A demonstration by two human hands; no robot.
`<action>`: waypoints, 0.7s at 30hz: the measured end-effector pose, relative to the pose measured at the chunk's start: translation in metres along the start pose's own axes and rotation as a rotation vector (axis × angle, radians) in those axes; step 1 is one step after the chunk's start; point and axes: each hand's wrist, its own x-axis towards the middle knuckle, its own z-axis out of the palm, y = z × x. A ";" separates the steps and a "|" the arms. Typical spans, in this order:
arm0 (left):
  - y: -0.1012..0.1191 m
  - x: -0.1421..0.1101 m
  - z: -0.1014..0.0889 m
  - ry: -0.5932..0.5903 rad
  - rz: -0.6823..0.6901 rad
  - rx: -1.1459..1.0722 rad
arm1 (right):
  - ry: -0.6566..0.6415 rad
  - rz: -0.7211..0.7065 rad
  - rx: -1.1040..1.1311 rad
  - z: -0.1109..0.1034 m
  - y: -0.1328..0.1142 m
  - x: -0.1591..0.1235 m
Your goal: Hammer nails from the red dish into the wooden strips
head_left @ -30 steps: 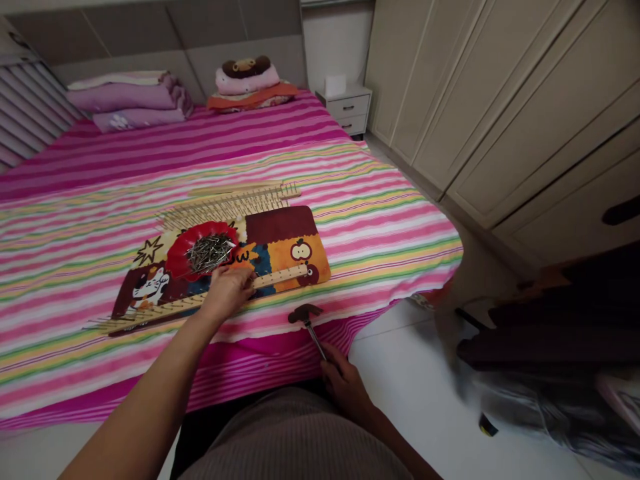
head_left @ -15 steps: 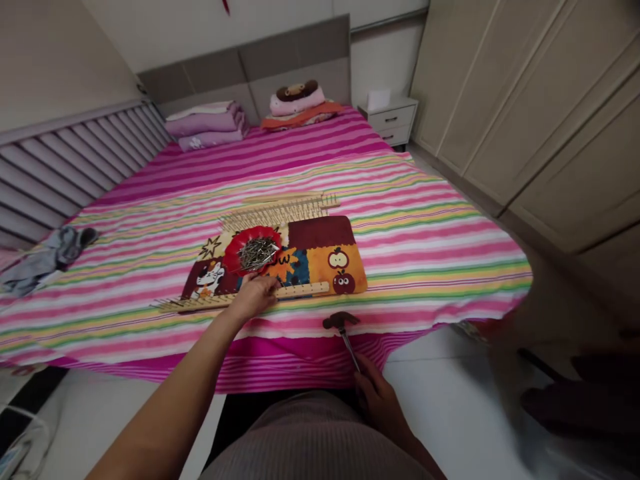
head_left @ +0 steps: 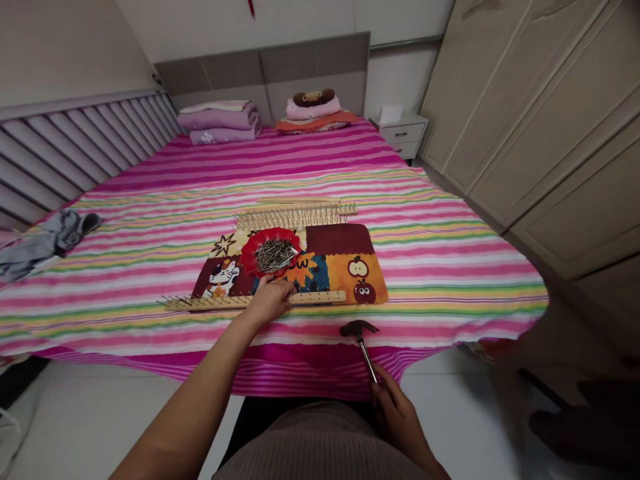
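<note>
Strip [head_left: 320, 297] on mat [head_left: 340, 240] before bowl [head_left: 249, 257] of nails [head_left: 276, 255], other strips [head_left: 290, 217] behind, hammer [head_left: 359, 328] front-right.

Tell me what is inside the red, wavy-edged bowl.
Inside the red, wavy-edged bowl is a jumbled heap of thin, silvery metal nails. They cover the bowl's bottom, so anything lower down cannot be seen.

One head-worn view — forward and down over both hands [head_left: 273, 298] and the bed [head_left: 450, 260], toward the headboard [head_left: 320, 67].

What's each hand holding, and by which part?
Right hand: the hammer, by its handle. Left hand: at the nail-studded wooden strip; any grip cannot be told.
</note>
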 end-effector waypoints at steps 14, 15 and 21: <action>-0.077 0.058 -0.075 -0.100 -0.508 0.127 | 0.070 0.081 0.011 0.020 -0.012 -0.006; -0.077 0.066 -0.071 -0.135 -0.533 0.120 | 0.071 0.076 0.003 0.020 -0.011 -0.006; -0.071 0.086 -0.054 -0.091 -0.587 0.026 | 0.038 0.029 -0.009 0.017 -0.006 -0.004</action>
